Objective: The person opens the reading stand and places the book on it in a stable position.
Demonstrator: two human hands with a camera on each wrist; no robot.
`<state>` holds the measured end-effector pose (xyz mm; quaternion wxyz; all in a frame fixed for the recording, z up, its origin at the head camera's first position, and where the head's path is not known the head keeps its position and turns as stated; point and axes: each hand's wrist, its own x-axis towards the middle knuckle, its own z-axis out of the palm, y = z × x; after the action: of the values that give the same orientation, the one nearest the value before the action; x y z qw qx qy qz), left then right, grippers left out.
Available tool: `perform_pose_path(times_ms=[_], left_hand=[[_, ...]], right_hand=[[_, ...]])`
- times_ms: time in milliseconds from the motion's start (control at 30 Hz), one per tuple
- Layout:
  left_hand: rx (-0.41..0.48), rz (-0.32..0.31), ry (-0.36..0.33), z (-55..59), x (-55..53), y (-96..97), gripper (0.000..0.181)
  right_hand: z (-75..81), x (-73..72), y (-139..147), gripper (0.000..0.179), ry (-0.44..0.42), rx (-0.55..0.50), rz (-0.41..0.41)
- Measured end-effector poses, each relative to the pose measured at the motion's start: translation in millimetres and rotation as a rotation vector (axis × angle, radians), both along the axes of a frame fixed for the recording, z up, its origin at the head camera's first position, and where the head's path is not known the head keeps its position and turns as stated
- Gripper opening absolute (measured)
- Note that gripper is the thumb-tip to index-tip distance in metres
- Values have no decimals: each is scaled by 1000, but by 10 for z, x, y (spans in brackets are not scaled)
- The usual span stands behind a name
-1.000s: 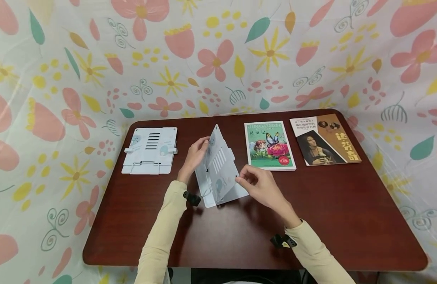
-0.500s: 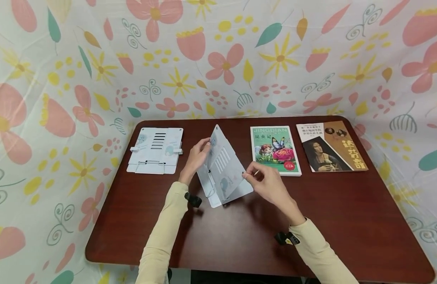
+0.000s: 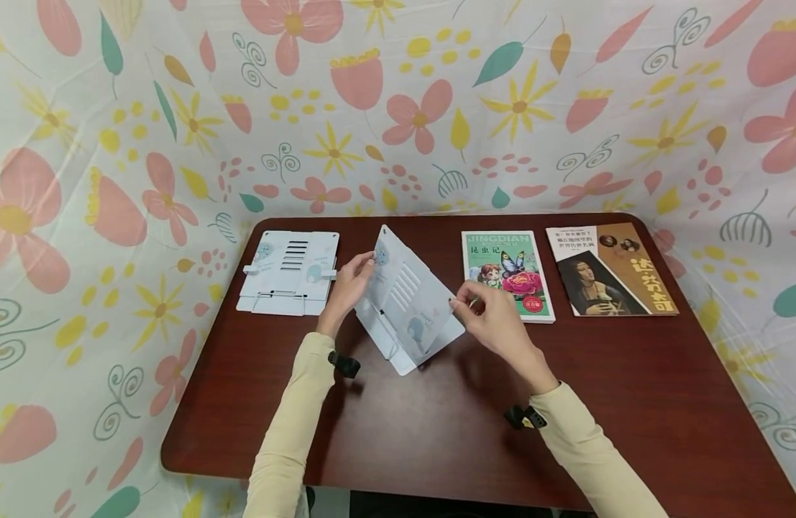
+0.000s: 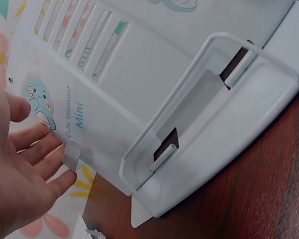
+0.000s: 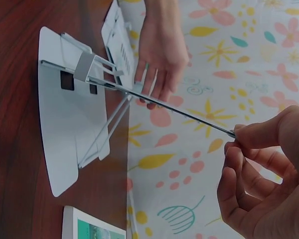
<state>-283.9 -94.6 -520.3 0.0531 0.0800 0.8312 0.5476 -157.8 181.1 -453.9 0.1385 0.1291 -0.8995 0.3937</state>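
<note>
Presently, the white, rectangular, metal-looking stand panel (image 3: 410, 309) runs slantwise, far-left to near-right, between the right hand (image 3: 493, 319), pinching its right corner, and the left hand (image 3: 348, 288), fingers loosely extended at its left edge

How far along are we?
Done: the panel stands raised off its base. In hand: the right hand pinches the panel's edge; the left hand is at the opposite side. Probably remaining: second stand, lying flat; green book and brown book, on the table.
</note>
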Motion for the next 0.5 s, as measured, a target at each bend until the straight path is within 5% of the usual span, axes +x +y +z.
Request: perform_pose_path(times_ms=[500], left_hand=[[43, 57, 20, -49, 60, -179, 45]], right_hand=[[36, -306, 106, 17, 9, 77, -33]])
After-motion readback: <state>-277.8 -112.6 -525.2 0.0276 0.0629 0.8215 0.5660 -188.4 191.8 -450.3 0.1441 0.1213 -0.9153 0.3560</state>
